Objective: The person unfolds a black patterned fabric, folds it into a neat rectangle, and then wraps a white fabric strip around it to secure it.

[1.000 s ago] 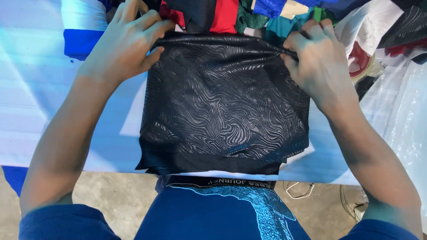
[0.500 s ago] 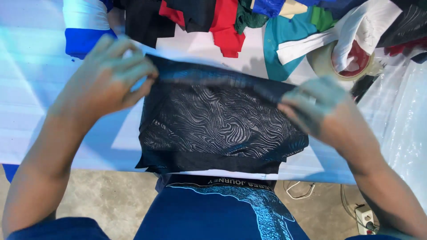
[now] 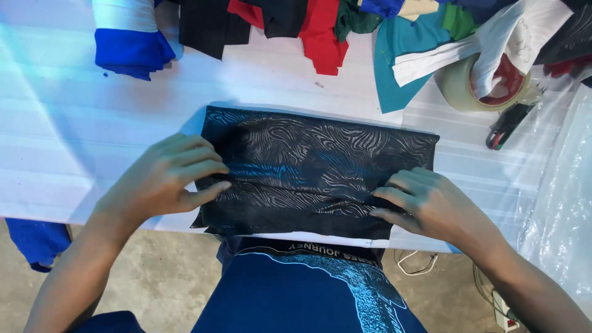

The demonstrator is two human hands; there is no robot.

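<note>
A black cloth with a wavy embossed pattern lies folded into a wide band on the white table, close to its near edge. My left hand rests flat on the cloth's left end, fingers spread and pointing right. On the right end, my right hand presses down with its fingers pointing left. Neither hand grips the fabric; both lie on top of it.
A heap of coloured cloth pieces runs along the far edge, with a blue and white piece at the far left. A roll of tape and dark scissors sit at the right, beside clear plastic sheeting.
Both hands carried the cloth's far edge toward me and folded it over, so the cloth is now a shorter, wide band. The hands then let go and came down flat on it.
</note>
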